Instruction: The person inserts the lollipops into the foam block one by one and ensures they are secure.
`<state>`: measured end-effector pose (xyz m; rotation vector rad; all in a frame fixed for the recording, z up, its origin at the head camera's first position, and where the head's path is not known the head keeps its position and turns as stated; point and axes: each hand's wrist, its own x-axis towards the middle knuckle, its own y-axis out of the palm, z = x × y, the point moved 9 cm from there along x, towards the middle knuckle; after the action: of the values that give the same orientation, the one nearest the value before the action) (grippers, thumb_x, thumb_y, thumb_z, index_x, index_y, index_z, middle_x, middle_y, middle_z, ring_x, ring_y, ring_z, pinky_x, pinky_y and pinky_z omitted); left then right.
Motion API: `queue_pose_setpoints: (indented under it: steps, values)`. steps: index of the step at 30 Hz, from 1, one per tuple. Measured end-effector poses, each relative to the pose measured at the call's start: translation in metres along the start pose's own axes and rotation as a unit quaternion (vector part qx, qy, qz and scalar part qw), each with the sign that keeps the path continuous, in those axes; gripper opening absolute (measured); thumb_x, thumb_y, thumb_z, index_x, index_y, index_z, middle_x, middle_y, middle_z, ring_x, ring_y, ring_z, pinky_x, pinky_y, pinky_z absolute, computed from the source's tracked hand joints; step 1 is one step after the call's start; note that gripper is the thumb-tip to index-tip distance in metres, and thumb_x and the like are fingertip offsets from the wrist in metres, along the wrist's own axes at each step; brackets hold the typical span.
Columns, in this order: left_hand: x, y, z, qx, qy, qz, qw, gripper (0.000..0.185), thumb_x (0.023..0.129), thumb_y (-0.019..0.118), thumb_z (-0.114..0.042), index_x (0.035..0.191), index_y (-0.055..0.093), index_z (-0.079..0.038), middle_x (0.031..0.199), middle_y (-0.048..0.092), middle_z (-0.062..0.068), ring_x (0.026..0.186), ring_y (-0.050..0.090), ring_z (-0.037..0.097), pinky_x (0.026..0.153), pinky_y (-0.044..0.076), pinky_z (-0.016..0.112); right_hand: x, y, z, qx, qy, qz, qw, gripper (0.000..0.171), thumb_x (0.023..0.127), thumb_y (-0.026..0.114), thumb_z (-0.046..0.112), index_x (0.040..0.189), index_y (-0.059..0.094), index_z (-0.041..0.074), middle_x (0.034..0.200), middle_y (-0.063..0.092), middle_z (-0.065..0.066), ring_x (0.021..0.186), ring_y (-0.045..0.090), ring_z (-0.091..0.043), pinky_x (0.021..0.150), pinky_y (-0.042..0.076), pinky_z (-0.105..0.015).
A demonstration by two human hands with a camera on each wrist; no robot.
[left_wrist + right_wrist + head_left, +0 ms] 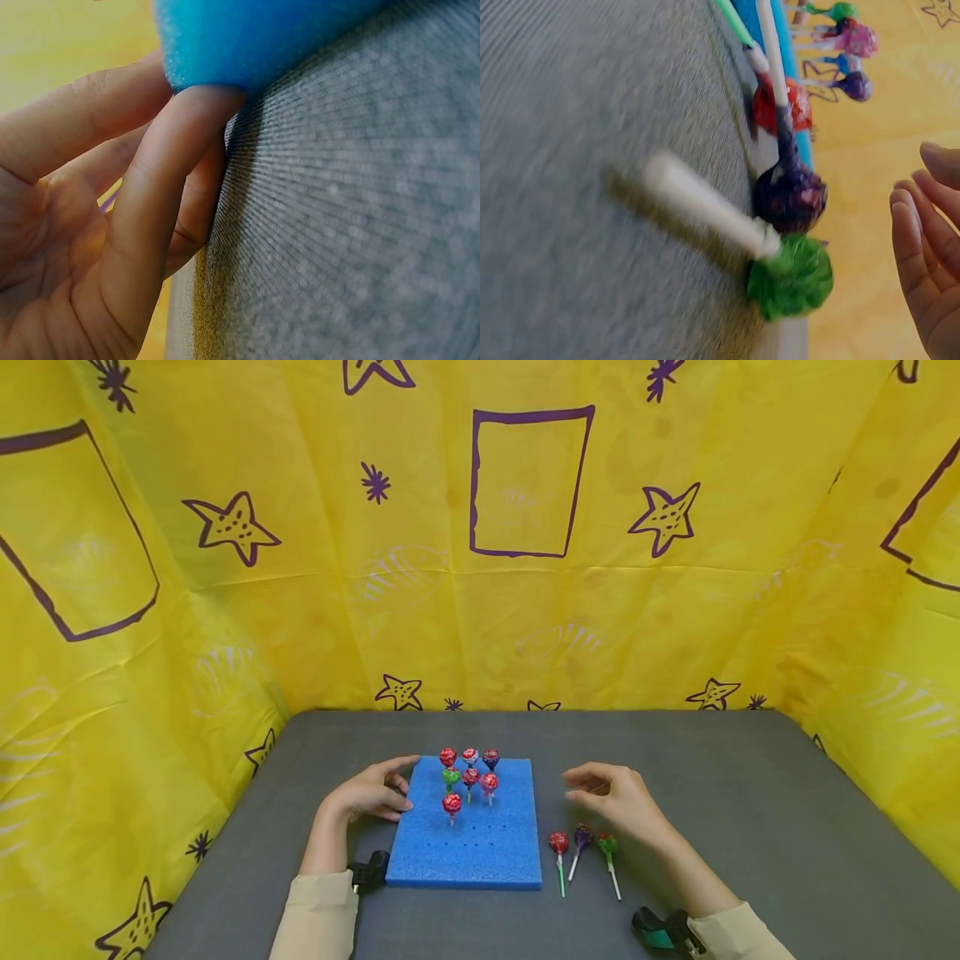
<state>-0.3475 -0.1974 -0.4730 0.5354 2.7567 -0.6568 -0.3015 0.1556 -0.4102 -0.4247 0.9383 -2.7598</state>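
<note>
Left hand rested unclenched against foam board | right hand hung empty, relaxed | three lollipops lay on bench beside board; seemed light, stiff-sticked, best pinched below heads

You have a grey, ribbed table in front of you. On it a blue foam board lies flat; to its right, near the front corner, a red lollipop, a purple lollipop and a green lollipop lie side by side.
</note>
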Motion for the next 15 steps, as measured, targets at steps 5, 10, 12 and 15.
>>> queue_pose_setpoints:
  steps: [5, 10, 12, 15]
  values:
    - [0.0, 0.0, 0.001, 0.0, -0.003, -0.003, 1.0, 0.08, 0.082, 0.075, -0.002, 0.152, 0.037, -0.014, 0.099, 0.054, 0.012, 0.076, 0.062, 0.019, 0.065, 0.062, 0.031, -0.003, -0.004, -0.011, -0.006, 0.014, -0.002, 1.0, 0.027, 0.087, 0.075, 0.026, 0.109, 0.074, 0.01, 0.097, 0.076, -0.001, 0.08, 0.065, -0.002, 0.072, 0.055, -0.019]
    - [0.001, 0.0, 0.002, -0.001, -0.004, -0.005, 1.0, 0.08, 0.082, 0.075, -0.002, 0.151, 0.038, -0.014, 0.099, 0.054, 0.012, 0.075, 0.062, 0.019, 0.065, 0.062, 0.032, -0.005, -0.004, -0.02, -0.004, 0.018, 0.007, 1.0, 0.026, 0.087, 0.075, 0.026, 0.107, 0.074, 0.009, 0.097, 0.076, -0.002, 0.08, 0.065, 0.0, 0.072, 0.055, -0.018]
    - [0.001, 0.0, 0.002, -0.002, -0.003, -0.005, 1.0, 0.08, 0.082, 0.075, -0.002, 0.151, 0.038, -0.014, 0.098, 0.054, 0.012, 0.075, 0.062, 0.019, 0.065, 0.062, 0.032, -0.006, -0.004, -0.024, 0.0, 0.019, 0.016, 1.0, 0.026, 0.087, 0.075, 0.027, 0.107, 0.074, 0.009, 0.099, 0.076, -0.002, 0.081, 0.065, 0.0, 0.073, 0.055, -0.017]
    - [0.0, -0.001, 0.001, -0.004, -0.003, -0.004, 1.0, 0.08, 0.082, 0.075, -0.001, 0.151, 0.038, -0.014, 0.098, 0.054, 0.011, 0.075, 0.062, 0.019, 0.065, 0.062, 0.032, -0.007, -0.004, -0.03, 0.012, 0.02, 0.036, 0.999, 0.028, 0.088, 0.074, 0.028, 0.108, 0.074, 0.009, 0.1, 0.076, -0.003, 0.082, 0.065, 0.001, 0.073, 0.055, -0.017]
